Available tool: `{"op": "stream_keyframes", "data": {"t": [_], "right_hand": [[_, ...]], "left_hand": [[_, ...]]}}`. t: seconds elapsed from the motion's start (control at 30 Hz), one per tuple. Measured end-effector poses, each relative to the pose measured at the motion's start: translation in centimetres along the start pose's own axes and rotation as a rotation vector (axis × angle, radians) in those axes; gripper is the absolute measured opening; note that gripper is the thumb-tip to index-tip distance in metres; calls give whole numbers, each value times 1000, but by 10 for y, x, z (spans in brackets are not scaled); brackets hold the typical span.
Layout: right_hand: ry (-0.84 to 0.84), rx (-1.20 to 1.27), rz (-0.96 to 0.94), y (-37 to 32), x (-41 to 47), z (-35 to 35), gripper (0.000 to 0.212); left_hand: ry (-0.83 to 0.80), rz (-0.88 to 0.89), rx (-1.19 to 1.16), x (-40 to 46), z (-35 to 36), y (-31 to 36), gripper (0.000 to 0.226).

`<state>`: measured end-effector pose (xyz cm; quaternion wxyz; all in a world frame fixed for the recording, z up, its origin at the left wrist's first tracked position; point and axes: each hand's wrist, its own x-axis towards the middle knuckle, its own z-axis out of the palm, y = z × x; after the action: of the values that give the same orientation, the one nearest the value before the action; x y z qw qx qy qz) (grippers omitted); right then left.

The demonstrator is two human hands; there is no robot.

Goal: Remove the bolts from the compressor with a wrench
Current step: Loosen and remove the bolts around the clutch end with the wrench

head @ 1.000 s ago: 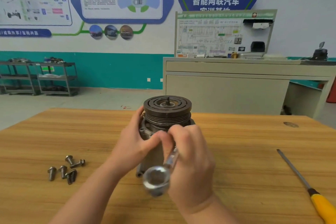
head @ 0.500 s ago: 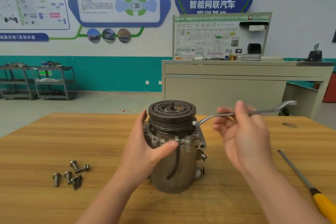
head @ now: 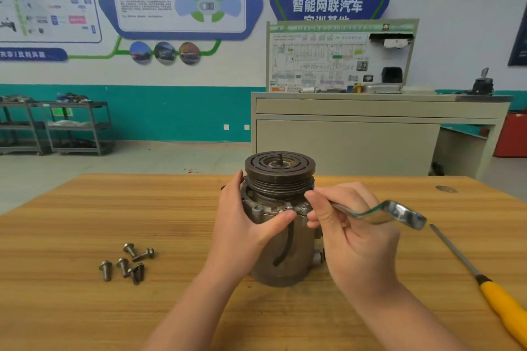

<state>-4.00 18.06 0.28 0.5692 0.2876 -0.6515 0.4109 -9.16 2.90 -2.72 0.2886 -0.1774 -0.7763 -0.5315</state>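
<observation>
Steel bolts [head: 127,263], six or so, already lie on the table [head: 85,208]; left hand [head: 245,225] grips the compressor [head: 281,225], right hand [head: 353,236] pinches the wrench [head: 379,212] for another.

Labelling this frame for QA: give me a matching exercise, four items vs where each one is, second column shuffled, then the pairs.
Items
1. compressor
2. wrench
3. bolts
4. screwdriver

Places
A. lying loose on the table, left of the compressor
B. gripped by the right hand
C. lying on the table's right side, yellow handle toward the camera
D. upright mid-table, held by the left hand

Pairs: 1-D, 2-B, 3-A, 4-C
</observation>
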Motion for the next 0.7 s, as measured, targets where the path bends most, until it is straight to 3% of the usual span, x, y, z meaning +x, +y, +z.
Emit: {"op": "stream_keyframes", "data": {"t": [0.27,0.37,0.47,0.53,0.6,0.7], "right_hand": [[-176,-350,-279,-13,3,17,31],[-97,-339,-233,-15,-6,19,24],[140,86,171,-17,-12,14,6],[332,360,467,-11,-4,12,19],[485,520,826,3,12,7,18],[452,771,1270,26,34,-2,18]], "left_hand": [[-24,-11,-59,2,1,-3,102],[19,2,46,0,1,0,111],[19,-6,56,-3,1,0,115],[18,-1,58,-3,0,0,115],[14,4,49,-3,1,0,115],[6,1,44,-4,1,-1,112]]}}
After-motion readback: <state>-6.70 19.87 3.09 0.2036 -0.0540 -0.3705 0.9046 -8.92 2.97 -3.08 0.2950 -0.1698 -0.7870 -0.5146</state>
